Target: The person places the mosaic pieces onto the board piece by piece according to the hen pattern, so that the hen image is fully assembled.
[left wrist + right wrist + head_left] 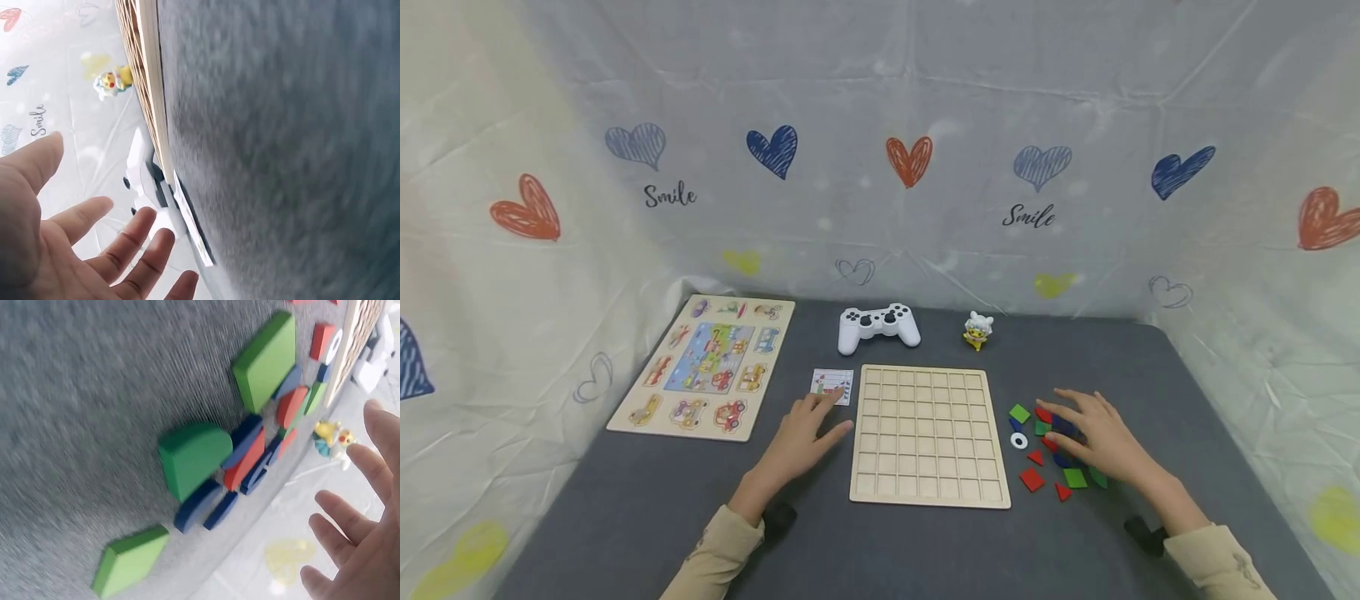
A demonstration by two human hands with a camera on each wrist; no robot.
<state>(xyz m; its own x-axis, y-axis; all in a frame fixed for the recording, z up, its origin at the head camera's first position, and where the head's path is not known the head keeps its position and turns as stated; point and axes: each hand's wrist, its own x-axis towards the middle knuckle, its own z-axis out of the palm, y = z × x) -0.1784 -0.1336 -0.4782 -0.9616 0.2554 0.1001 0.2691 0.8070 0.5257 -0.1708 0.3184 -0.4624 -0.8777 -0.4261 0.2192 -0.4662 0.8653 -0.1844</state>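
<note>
In the head view my left hand (799,439) reaches over a small printed card (832,382), its fingertips overlapping the card's lower right part. The left wrist view shows that hand (94,244) with fingers spread and nothing held. My right hand (1101,437) hovers above a scatter of coloured pieces, fingers apart and holding nothing. Among the pieces are a red square (1032,479), a green square (1075,477) and a white ring (1018,441). The hand hides some of the pieces. Between the hands lies a wooden grid board (929,436) with bare cells.
At the back stand a white game controller (878,325) and a small yellow-and-white figurine (977,330). A wooden picture puzzle (703,367) lies at the far left of the dark table (880,550). Printed sheeting (880,208) closes off the back and sides.
</note>
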